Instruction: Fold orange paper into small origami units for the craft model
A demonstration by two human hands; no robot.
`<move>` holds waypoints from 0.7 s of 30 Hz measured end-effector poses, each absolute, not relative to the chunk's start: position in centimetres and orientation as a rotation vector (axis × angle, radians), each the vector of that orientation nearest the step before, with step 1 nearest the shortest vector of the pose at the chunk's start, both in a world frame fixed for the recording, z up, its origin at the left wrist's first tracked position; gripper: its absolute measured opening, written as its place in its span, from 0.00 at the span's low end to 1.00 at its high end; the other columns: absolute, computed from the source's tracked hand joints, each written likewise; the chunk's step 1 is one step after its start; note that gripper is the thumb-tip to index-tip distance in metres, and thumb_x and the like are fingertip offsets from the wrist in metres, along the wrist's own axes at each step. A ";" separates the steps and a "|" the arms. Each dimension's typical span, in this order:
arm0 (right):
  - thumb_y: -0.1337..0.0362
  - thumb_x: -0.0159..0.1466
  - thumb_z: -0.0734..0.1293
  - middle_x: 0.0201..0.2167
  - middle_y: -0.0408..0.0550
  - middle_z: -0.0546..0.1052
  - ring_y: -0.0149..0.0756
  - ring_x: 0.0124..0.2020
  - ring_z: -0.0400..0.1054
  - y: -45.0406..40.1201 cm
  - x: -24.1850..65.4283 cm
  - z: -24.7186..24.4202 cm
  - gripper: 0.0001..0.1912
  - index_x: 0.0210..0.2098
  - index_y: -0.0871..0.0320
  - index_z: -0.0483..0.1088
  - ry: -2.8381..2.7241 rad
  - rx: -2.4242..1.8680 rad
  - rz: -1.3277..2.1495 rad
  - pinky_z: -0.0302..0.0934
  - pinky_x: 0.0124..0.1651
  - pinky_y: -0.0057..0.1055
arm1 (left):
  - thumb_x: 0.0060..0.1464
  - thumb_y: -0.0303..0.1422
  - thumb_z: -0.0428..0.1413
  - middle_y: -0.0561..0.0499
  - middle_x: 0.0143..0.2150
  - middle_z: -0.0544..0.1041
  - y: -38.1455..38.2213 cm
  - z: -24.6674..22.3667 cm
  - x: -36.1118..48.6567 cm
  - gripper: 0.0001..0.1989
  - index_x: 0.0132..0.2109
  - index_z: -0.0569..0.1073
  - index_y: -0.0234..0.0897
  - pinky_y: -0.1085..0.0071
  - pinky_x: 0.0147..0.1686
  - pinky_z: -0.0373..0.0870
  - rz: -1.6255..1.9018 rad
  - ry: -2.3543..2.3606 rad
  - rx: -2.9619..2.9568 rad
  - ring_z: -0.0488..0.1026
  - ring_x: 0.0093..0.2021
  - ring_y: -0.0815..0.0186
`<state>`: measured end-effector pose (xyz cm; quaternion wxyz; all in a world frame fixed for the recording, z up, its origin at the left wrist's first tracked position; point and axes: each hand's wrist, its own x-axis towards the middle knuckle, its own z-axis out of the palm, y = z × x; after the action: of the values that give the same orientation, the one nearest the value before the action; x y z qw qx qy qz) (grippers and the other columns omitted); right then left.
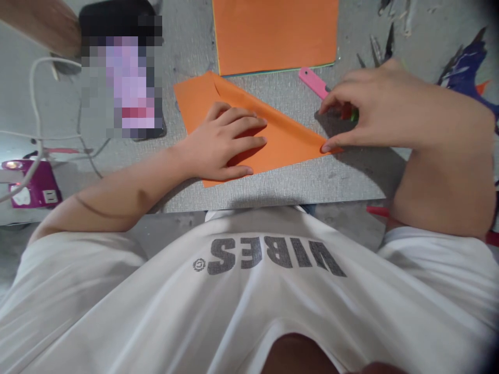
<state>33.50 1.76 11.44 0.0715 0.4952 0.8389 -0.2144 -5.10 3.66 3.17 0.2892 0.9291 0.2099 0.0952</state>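
An orange sheet of paper (280,148) lies on the table, folded over diagonally. Its upper edge still curves up in a soft, uncreased roll running down to a point at the right. My left hand (224,140) rests flat on the paper with the fingers spread. At the right-hand point, the thumb of my right hand (362,111) touches the paper, while the other fingers are bent and held apart from the thumb. A pink cutter knife (313,83) lies just beyond those fingers, which partly hide its far end and a small green thing.
A stack of coloured paper (276,39), orange on top, lies at the back. At left are a blurred-out phone (132,88), white cables and a purple power socket box (33,184). Blue-handled tools (465,70) lie at right. Another person's arm (42,23) enters top left.
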 end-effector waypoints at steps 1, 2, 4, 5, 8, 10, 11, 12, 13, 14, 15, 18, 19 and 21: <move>0.40 0.68 0.78 0.53 0.56 0.82 0.62 0.55 0.77 1.8 33.5 11.4 0.23 0.51 0.47 0.74 2.523 1.489 -0.640 0.58 0.74 0.65 | 0.68 0.82 0.49 0.37 0.79 0.79 3.6 3.2 -5.1 0.49 0.69 0.82 0.48 0.17 0.82 0.52 0.239 0.559 2.490 0.68 0.80 0.29; 0.40 0.68 0.78 0.53 0.57 0.82 0.62 0.55 0.77 1.8 33.5 11.4 0.23 0.51 0.46 0.74 2.522 1.493 -0.633 0.58 0.74 0.65 | 0.68 0.82 0.49 0.37 0.79 0.79 3.6 3.2 -5.1 0.50 0.69 0.81 0.48 0.17 0.82 0.52 0.235 0.562 2.495 0.68 0.80 0.29; 0.40 0.68 0.78 0.53 0.57 0.83 0.62 0.56 0.77 1.8 33.5 11.3 0.23 0.50 0.47 0.73 2.513 1.499 -0.623 0.58 0.75 0.65 | 0.68 0.83 0.46 0.37 0.78 0.79 3.6 3.2 -5.2 0.51 0.69 0.81 0.48 0.17 0.82 0.52 0.246 0.570 2.495 0.69 0.80 0.28; 0.39 0.68 0.78 0.53 0.57 0.83 0.62 0.57 0.77 1.8 33.6 11.3 0.23 0.50 0.46 0.73 2.510 1.504 -0.620 0.58 0.75 0.65 | 0.68 0.83 0.45 0.37 0.78 0.79 3.6 3.1 -5.2 0.51 0.70 0.81 0.48 0.18 0.82 0.52 0.254 0.573 2.497 0.69 0.80 0.29; 0.38 0.67 0.78 0.55 0.56 0.83 0.63 0.60 0.78 2.0 33.9 11.0 0.25 0.51 0.46 0.74 2.499 1.514 -0.628 0.58 0.77 0.67 | 0.69 0.82 0.46 0.38 0.79 0.79 3.7 3.0 -5.2 0.50 0.71 0.81 0.50 0.18 0.82 0.53 0.249 0.553 2.518 0.69 0.81 0.29; 0.38 0.67 0.79 0.56 0.57 0.82 0.66 0.62 0.77 2.0 34.1 10.9 0.26 0.53 0.46 0.75 2.495 1.521 -0.623 0.58 0.77 0.68 | 0.69 0.82 0.47 0.38 0.79 0.79 3.7 3.0 -5.2 0.49 0.71 0.81 0.50 0.19 0.82 0.53 0.244 0.546 2.526 0.69 0.81 0.29; 0.38 0.67 0.78 0.57 0.58 0.81 0.67 0.64 0.77 2.0 34.2 10.9 0.26 0.54 0.47 0.76 2.489 1.523 -0.615 0.58 0.77 0.69 | 0.69 0.81 0.47 0.38 0.79 0.79 3.8 3.0 -5.2 0.49 0.71 0.81 0.50 0.19 0.82 0.53 0.244 0.547 2.525 0.69 0.81 0.29; 0.38 0.67 0.78 0.58 0.59 0.80 0.68 0.65 0.76 1.9 34.2 10.9 0.27 0.55 0.47 0.77 2.484 1.529 -0.602 0.59 0.77 0.70 | 0.69 0.81 0.46 0.38 0.79 0.79 3.8 3.1 -5.2 0.49 0.71 0.81 0.50 0.20 0.82 0.53 0.244 0.549 2.524 0.68 0.81 0.30; 0.39 0.66 0.78 0.58 0.60 0.79 0.70 0.66 0.76 1.9 34.2 11.0 0.28 0.56 0.48 0.77 2.477 1.541 -0.587 0.59 0.77 0.71 | 0.69 0.81 0.46 0.38 0.79 0.79 3.8 3.1 -5.2 0.49 0.71 0.81 0.50 0.20 0.83 0.53 0.241 0.552 2.524 0.68 0.81 0.30; 0.39 0.64 0.78 0.58 0.61 0.78 0.72 0.67 0.75 1.9 34.2 11.0 0.29 0.56 0.49 0.78 2.468 1.550 -0.573 0.59 0.77 0.72 | 0.70 0.81 0.46 0.38 0.79 0.79 3.8 3.1 -5.2 0.49 0.71 0.80 0.50 0.21 0.83 0.53 0.235 0.552 2.527 0.68 0.81 0.31; 0.39 0.63 0.78 0.57 0.62 0.77 0.75 0.69 0.74 1.9 34.3 11.1 0.30 0.56 0.50 0.79 2.459 1.557 -0.564 0.59 0.77 0.73 | 0.70 0.81 0.46 0.39 0.79 0.79 3.8 3.2 -5.2 0.49 0.72 0.80 0.50 0.21 0.83 0.53 0.227 0.550 2.530 0.68 0.81 0.31; 0.39 0.63 0.78 0.58 0.63 0.76 0.79 0.73 0.70 1.8 34.3 11.2 0.30 0.57 0.49 0.78 2.440 1.565 -0.538 0.59 0.78 0.75 | 0.70 0.80 0.47 0.39 0.79 0.79 3.8 3.1 -5.3 0.48 0.72 0.81 0.51 0.22 0.83 0.54 0.228 0.545 2.533 0.68 0.81 0.31; 0.39 0.64 0.77 0.60 0.63 0.76 0.79 0.74 0.69 1.9 34.3 11.3 0.30 0.57 0.48 0.78 2.429 1.564 -0.535 0.58 0.78 0.76 | 0.70 0.80 0.47 0.39 0.79 0.80 3.8 3.0 -5.3 0.48 0.72 0.81 0.51 0.23 0.83 0.54 0.235 0.545 2.533 0.68 0.81 0.31; 0.38 0.64 0.78 0.62 0.64 0.76 0.80 0.75 0.68 1.9 34.2 11.4 0.31 0.58 0.47 0.77 2.404 1.564 -0.530 0.58 0.79 0.77 | 0.70 0.80 0.46 0.39 0.79 0.79 3.8 2.9 -5.4 0.48 0.72 0.80 0.51 0.23 0.83 0.54 0.246 0.548 2.535 0.68 0.81 0.31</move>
<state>34.23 1.93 11.38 0.1123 0.5330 0.8190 -0.1807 -5.36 3.82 2.86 0.2649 0.9383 0.2027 0.0911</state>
